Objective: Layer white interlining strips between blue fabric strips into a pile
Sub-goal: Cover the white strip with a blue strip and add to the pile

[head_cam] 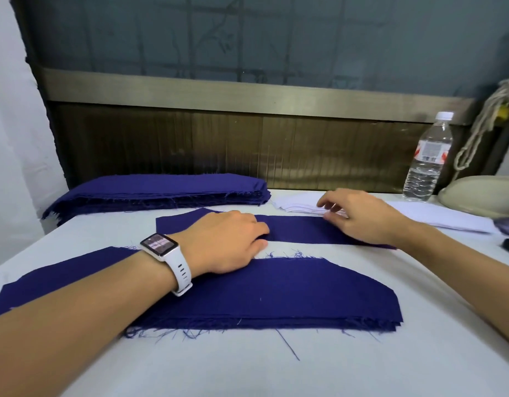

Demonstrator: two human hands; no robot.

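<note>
A layered pile of blue fabric strips (290, 296) lies near me on the white table. A single blue strip (299, 229) lies flat beyond it. My left hand (227, 242), with a white watch on the wrist, rests palm down on that strip's near edge. My right hand (359, 214) reaches over the strip's right part, and its fingertips touch the near edge of a stack of white interlining strips (296, 204). A thick stack of blue strips (161, 193) sits at the back left.
A clear water bottle (428, 159) stands at the back right, next to a beige rounded object (482, 196) and a hanging rope (482, 124). More white material (436, 219) lies right of my right hand. A dark wooden panel runs behind the table (247, 368).
</note>
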